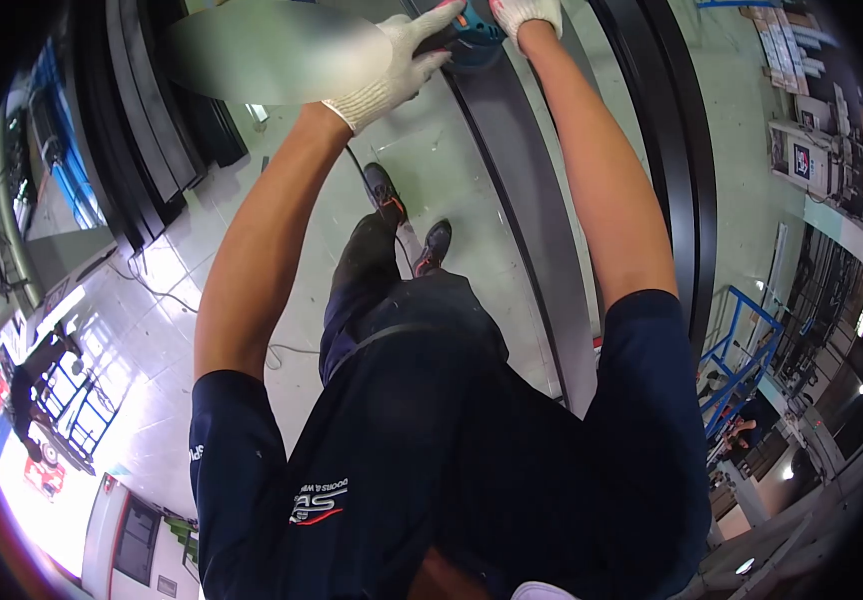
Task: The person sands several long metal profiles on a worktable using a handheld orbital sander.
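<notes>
- My left grip (402,62), in a knitted white glove, is clamped on the dark part of a blue power tool (480,28), with fingers spread along either side of it.
- My right grip (530,16), gloved in white too, lies at the other side of that tool; the upper edge of the view cuts it off, so I cannot tell whether its fingers are closed or apart.
- The power tool is at the top of the view, between my two gloves and over a long grey bar (524,130); I cannot tell whether it touches the bar.
- That grey bar runs from under the tool down past my right side, a dark strip along its edge.
- To the right of my right forearm stretch long black profiles (677,130), side by side.
- On my left, near a large blurred patch that covers part of the view beside my glove, more dark profiles (137,110) are grouped together.
- A thin black cord (357,160) runs from below my left glove down toward my shoes (384,190), which stand on the pale tiled floor (302,270).
- I wear a dark shirt (402,430) with a white and red logo on the chest.
- Farther off to the right stands a blue frame (745,345), with another person (747,432) just below it in the view.
</notes>
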